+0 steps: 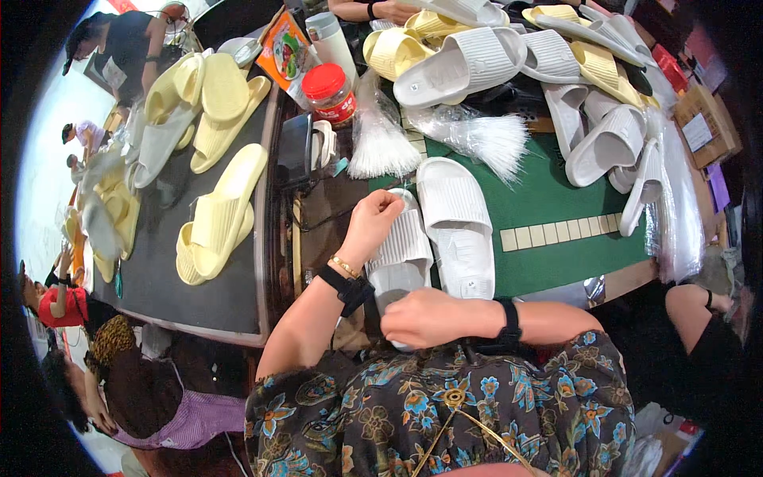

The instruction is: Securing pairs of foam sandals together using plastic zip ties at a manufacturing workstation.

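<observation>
Although two pale slippers (455,230) already lie paired mid-frame, work looks unfinished: the left hand (372,226) pinches its grip together by one toe; whether the right hand (437,318) clamps the heel, I cannot tell. The upper-right slipper pile (461,67) seems yet undone.

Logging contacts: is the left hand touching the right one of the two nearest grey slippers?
Apart: in the head view, the left grey slipper shows in a gap between left hand and right grey slipper.
</observation>
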Available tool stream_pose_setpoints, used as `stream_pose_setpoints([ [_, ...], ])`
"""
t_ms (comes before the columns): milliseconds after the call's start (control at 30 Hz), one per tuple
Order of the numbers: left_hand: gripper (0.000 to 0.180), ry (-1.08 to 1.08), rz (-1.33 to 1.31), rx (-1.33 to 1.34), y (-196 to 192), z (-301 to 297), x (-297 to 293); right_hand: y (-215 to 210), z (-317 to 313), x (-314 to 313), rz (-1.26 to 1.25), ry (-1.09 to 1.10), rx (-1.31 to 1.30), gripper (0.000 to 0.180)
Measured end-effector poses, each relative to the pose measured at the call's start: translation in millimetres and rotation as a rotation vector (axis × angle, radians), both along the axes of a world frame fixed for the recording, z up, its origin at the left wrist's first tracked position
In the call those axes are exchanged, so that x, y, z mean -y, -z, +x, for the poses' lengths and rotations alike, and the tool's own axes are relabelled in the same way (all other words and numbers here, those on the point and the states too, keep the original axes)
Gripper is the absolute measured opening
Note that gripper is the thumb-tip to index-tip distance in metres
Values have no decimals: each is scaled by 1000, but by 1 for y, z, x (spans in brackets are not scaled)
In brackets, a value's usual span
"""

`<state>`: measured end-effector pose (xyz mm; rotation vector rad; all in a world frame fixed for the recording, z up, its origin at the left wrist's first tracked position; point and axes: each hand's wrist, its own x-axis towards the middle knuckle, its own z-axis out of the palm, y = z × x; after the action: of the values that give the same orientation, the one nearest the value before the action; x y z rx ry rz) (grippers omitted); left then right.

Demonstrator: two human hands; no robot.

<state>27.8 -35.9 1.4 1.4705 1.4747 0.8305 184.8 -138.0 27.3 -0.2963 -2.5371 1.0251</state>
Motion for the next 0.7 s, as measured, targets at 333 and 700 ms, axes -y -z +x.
stream_pose_setpoints([
  [333, 20, 11, -28, 46, 8, -4, 0, 8, 101, 21, -1330, 728, -199, 19],
  [700, 19, -67, -101, 353, 19, -15, -4, -7, 104, 21, -1225, 773, -230, 18],
])
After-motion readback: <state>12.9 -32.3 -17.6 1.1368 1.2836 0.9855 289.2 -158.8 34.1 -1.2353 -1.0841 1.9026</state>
